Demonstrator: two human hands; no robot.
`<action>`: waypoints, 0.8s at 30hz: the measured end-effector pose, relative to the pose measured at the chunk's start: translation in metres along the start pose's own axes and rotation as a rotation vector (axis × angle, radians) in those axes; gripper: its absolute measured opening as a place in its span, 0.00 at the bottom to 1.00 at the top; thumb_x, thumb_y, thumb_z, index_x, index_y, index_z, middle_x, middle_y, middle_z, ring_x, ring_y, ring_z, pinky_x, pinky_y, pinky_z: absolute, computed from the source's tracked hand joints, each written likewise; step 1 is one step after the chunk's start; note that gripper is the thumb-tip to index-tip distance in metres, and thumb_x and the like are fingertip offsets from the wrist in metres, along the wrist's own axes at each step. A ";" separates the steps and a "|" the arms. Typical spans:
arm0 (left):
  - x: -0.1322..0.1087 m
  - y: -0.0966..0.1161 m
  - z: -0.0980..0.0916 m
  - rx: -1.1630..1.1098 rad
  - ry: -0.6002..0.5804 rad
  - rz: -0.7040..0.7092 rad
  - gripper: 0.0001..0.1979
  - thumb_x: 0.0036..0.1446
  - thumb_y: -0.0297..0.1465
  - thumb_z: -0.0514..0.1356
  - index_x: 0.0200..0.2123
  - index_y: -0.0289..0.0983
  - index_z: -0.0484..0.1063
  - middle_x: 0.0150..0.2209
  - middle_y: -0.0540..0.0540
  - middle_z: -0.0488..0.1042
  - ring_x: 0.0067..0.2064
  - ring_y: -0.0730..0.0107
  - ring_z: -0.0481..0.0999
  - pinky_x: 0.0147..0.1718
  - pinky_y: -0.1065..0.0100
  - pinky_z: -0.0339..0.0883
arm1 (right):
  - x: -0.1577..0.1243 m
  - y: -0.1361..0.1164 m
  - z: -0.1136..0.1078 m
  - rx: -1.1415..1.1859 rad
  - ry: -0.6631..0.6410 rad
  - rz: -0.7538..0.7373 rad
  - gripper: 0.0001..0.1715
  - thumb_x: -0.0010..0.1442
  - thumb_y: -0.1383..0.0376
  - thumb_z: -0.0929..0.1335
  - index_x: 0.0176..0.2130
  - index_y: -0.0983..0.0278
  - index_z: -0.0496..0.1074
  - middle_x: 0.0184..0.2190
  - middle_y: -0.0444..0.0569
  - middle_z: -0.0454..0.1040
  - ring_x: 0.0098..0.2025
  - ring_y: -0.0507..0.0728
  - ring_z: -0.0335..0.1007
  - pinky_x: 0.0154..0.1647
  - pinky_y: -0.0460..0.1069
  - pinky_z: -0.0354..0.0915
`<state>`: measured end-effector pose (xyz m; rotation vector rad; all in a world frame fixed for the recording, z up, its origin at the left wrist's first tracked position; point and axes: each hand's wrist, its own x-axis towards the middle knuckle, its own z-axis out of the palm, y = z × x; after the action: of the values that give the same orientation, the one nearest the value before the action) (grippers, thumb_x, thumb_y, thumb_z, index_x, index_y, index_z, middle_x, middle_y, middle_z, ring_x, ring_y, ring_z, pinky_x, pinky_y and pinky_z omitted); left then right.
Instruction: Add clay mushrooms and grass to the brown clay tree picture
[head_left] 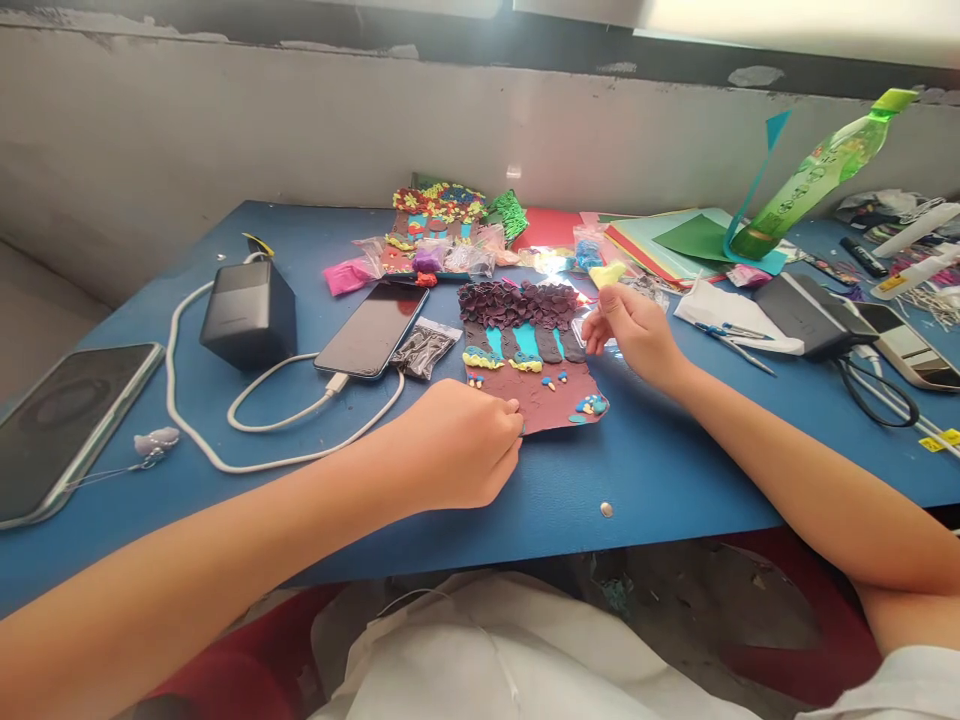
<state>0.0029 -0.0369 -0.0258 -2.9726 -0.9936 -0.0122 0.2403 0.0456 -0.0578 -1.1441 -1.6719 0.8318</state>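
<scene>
A small clay picture point(544, 395) lies on the blue table in front of me. It has dark ruffled clay along its top, brown trunks over light blue, yellow edging, and a maroon lower part with little blue and white mushrooms. My left hand point(469, 445) is closed at its lower left corner, the fingertips mostly hidden behind the fist. Beside the picture's upper right edge, my right hand point(634, 335) is raised with its fingers curled in; whatever it pinches, if anything, does not show. Yellow clay point(607, 273) appears just behind that hand.
A phone point(373, 330) on a white cable, a black power block point(249, 312) and a larger phone point(67, 425) lie left. Behind are bagged clays point(431, 255) and another clay picture point(439, 215). Right are coloured papers point(652, 245), a tilted green bottle point(825, 175) and pens point(739, 345).
</scene>
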 end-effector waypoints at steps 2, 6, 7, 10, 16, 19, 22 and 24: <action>0.000 0.003 -0.003 0.009 -0.033 -0.022 0.17 0.60 0.32 0.50 0.37 0.33 0.79 0.38 0.38 0.82 0.34 0.58 0.81 0.25 0.65 0.65 | 0.001 0.003 -0.001 -0.055 -0.003 -0.043 0.30 0.54 0.38 0.67 0.28 0.61 0.61 0.21 0.40 0.70 0.19 0.49 0.67 0.19 0.45 0.64; 0.000 0.007 -0.009 0.014 -0.081 -0.059 0.16 0.61 0.33 0.51 0.38 0.33 0.78 0.38 0.38 0.81 0.34 0.56 0.81 0.25 0.65 0.64 | 0.001 0.004 -0.002 -0.152 -0.026 -0.074 0.21 0.54 0.49 0.72 0.31 0.62 0.65 0.22 0.40 0.72 0.20 0.50 0.67 0.23 0.47 0.65; 0.000 0.007 -0.010 0.015 -0.090 -0.064 0.16 0.61 0.33 0.51 0.38 0.33 0.78 0.39 0.39 0.81 0.35 0.56 0.81 0.25 0.64 0.64 | 0.002 0.005 -0.003 -0.177 -0.019 -0.069 0.19 0.56 0.51 0.71 0.31 0.62 0.66 0.23 0.41 0.72 0.21 0.50 0.68 0.25 0.48 0.66; 0.000 0.008 -0.012 0.013 -0.122 -0.068 0.16 0.62 0.33 0.50 0.39 0.33 0.77 0.38 0.40 0.81 0.34 0.56 0.80 0.24 0.63 0.61 | 0.007 0.009 -0.009 -0.299 0.070 -0.060 0.12 0.57 0.57 0.69 0.30 0.63 0.68 0.22 0.43 0.73 0.25 0.53 0.71 0.32 0.51 0.68; -0.002 0.012 -0.002 0.095 0.049 0.077 0.16 0.64 0.28 0.46 0.36 0.33 0.74 0.33 0.43 0.78 0.25 0.64 0.76 0.17 0.64 0.50 | 0.012 0.012 -0.013 -0.340 0.163 -0.031 0.09 0.56 0.62 0.70 0.27 0.62 0.67 0.21 0.42 0.73 0.22 0.53 0.69 0.29 0.50 0.68; -0.003 0.023 0.010 0.133 0.265 0.152 0.19 0.65 0.29 0.45 0.39 0.31 0.75 0.34 0.41 0.79 0.22 0.67 0.74 0.16 0.64 0.52 | 0.008 0.005 -0.009 -0.365 0.167 -0.046 0.12 0.58 0.63 0.69 0.25 0.62 0.65 0.21 0.43 0.74 0.20 0.50 0.66 0.28 0.49 0.66; -0.004 0.037 0.023 0.171 0.418 0.147 0.17 0.64 0.29 0.48 0.43 0.27 0.75 0.41 0.36 0.80 0.22 0.69 0.75 0.15 0.66 0.56 | 0.004 0.000 -0.005 -0.315 0.162 -0.054 0.15 0.60 0.60 0.69 0.27 0.61 0.61 0.19 0.41 0.72 0.18 0.50 0.64 0.26 0.48 0.64; -0.003 0.045 0.029 0.193 0.451 0.134 0.17 0.62 0.29 0.51 0.46 0.26 0.75 0.46 0.33 0.79 0.21 0.70 0.74 0.16 0.67 0.59 | 0.002 -0.001 -0.004 -0.270 0.153 -0.077 0.17 0.60 0.57 0.69 0.28 0.60 0.58 0.18 0.40 0.72 0.18 0.50 0.64 0.25 0.48 0.64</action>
<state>0.0271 -0.0745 -0.0553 -2.6719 -0.6940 -0.5265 0.2434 0.0473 -0.0548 -1.2830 -1.7231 0.4664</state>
